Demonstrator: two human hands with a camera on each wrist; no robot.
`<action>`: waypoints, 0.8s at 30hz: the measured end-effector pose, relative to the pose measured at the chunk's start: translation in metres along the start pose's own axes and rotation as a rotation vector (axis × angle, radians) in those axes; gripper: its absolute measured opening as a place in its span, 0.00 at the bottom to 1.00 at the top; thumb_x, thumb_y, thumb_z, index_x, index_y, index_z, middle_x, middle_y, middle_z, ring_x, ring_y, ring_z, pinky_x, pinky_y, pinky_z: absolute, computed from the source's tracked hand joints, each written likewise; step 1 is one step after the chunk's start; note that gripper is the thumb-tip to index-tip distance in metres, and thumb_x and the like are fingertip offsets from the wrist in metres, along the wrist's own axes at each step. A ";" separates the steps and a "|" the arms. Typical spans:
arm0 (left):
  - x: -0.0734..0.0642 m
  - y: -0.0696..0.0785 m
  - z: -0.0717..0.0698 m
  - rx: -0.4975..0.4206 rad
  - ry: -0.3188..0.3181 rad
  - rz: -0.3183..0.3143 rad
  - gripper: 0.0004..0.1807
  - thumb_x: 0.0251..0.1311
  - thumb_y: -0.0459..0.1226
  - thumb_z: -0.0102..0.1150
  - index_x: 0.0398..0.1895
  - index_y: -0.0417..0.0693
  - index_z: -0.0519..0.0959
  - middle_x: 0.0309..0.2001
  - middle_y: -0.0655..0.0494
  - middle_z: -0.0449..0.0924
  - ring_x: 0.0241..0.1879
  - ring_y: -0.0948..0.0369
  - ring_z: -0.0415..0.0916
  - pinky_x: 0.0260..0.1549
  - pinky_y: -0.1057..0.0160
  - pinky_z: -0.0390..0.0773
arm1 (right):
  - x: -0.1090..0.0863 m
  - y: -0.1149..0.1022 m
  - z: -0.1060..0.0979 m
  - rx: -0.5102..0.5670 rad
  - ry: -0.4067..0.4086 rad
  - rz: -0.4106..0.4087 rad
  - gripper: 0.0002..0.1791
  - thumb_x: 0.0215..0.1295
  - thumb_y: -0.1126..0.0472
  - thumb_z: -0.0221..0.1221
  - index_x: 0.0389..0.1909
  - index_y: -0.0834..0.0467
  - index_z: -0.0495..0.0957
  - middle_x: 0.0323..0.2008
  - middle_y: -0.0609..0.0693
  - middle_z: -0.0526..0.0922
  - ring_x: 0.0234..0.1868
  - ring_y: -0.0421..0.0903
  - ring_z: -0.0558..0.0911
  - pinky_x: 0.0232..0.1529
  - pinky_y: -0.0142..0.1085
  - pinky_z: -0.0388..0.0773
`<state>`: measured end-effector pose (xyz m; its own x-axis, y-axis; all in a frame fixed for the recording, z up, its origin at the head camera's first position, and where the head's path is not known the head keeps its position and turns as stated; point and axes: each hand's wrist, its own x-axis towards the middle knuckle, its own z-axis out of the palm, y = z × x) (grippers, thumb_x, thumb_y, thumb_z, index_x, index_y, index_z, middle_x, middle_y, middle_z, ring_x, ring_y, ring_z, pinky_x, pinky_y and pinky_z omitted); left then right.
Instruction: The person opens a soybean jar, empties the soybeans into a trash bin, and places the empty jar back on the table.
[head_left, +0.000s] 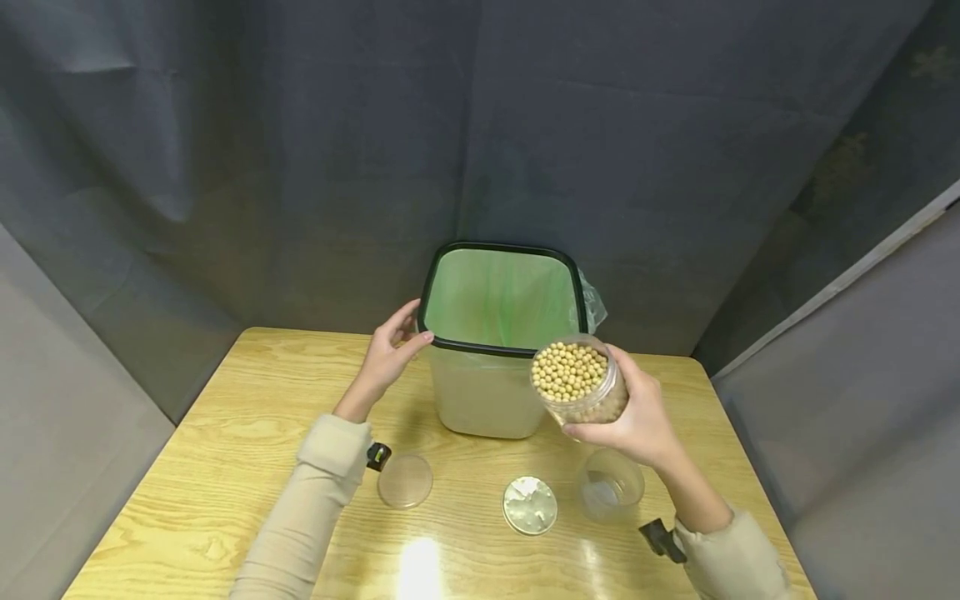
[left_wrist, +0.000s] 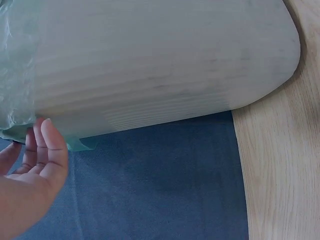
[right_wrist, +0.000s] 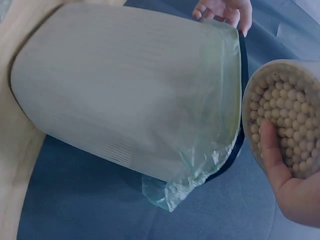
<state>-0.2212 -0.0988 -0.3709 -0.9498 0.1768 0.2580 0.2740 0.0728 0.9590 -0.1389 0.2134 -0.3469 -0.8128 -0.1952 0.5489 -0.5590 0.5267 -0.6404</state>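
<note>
My right hand (head_left: 637, 417) grips a clear plastic jar (head_left: 611, 400) full of soybeans (head_left: 568, 372). The jar is raised above the table by the front right corner of a trash bin (head_left: 487, 396), its uncovered mouth tilted toward the bin. A green bag lines the bin, under a black rim (head_left: 480, 346). On the left, my left hand (head_left: 386, 354) holds the rim's front corner, thumb at the top and fingers along the outer side. The left wrist view shows those fingers (left_wrist: 55, 150) bent beside the bag's edge. Through the jar's base, the right wrist view shows packed soybeans (right_wrist: 287, 110).
A clear round lid (head_left: 405, 481) lies on the wooden table (head_left: 247, 433), left of a silvery round seal or lid (head_left: 529, 506). Beneath my right hand stands a clear round container (head_left: 611, 483). Dark curtains (head_left: 360, 167) hang behind the bin. Bag film (head_left: 592, 304) sticks out on its right.
</note>
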 end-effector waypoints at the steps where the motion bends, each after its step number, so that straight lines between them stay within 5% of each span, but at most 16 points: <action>1: 0.000 0.000 0.000 -0.006 0.001 0.004 0.31 0.59 0.27 0.52 0.66 0.32 0.55 0.47 0.39 0.66 0.40 0.52 0.67 0.28 0.72 0.71 | 0.003 0.000 -0.002 0.005 -0.003 0.002 0.52 0.18 0.66 0.76 0.57 0.64 0.67 0.45 0.59 0.78 0.43 0.40 0.74 0.42 0.22 0.68; 7: -0.001 -0.001 0.002 -0.023 0.008 0.026 0.31 0.58 0.27 0.52 0.65 0.32 0.56 0.45 0.40 0.66 0.38 0.53 0.67 0.27 0.72 0.71 | 0.026 0.001 -0.015 -0.028 -0.016 0.048 0.50 0.24 0.66 0.76 0.58 0.64 0.67 0.45 0.60 0.77 0.43 0.49 0.75 0.41 0.24 0.68; 15: -0.001 0.000 0.004 -0.002 0.014 0.020 0.32 0.58 0.28 0.53 0.66 0.33 0.56 0.44 0.43 0.65 0.37 0.56 0.66 0.27 0.72 0.71 | 0.061 0.005 -0.032 -0.118 -0.041 0.066 0.47 0.28 0.64 0.75 0.57 0.66 0.66 0.46 0.63 0.76 0.43 0.57 0.76 0.41 0.47 0.70; 24: -0.002 -0.001 0.008 -0.002 0.010 0.008 0.31 0.58 0.27 0.53 0.65 0.33 0.56 0.44 0.45 0.65 0.37 0.56 0.66 0.28 0.70 0.71 | 0.094 0.010 -0.040 -0.287 -0.136 0.085 0.49 0.32 0.55 0.73 0.59 0.65 0.62 0.46 0.64 0.74 0.42 0.60 0.75 0.38 0.51 0.72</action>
<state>-0.2184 -0.0909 -0.3729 -0.9490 0.1674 0.2671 0.2816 0.0695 0.9570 -0.2148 0.2332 -0.2802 -0.8799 -0.2387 0.4108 -0.4346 0.7537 -0.4929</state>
